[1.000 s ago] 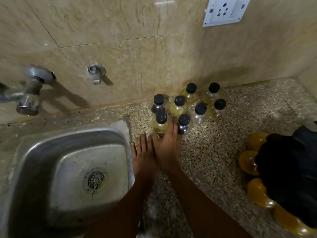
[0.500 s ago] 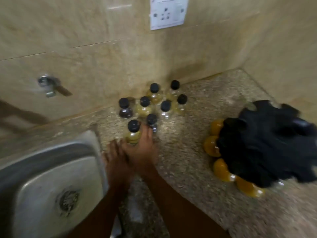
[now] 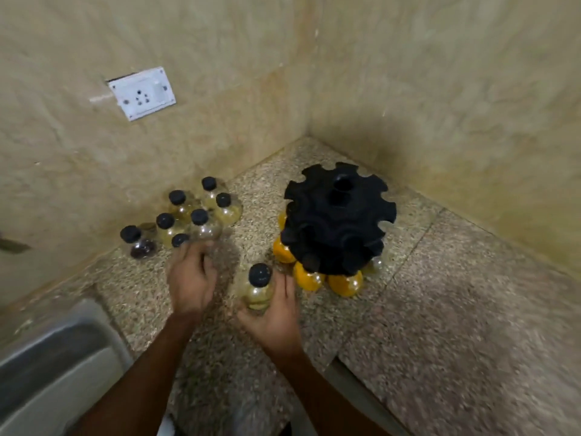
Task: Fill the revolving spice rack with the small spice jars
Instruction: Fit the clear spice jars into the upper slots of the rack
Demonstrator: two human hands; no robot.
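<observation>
Our right hand (image 3: 273, 313) grasps a black-capped jar (image 3: 258, 289) beside the rack (image 3: 338, 221); our left hand (image 3: 191, 278), curled, reaches another jar (image 3: 180, 240), its grip unclear; crowded jars could topple if nudged.

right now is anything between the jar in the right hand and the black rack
Nothing visible does. The right hand holds the jar just left of the spice rack, with only bare counter between them. The orange jars already sit in its lower tier.

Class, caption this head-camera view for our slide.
Right hand holds a spice jar near the black rack.
</observation>
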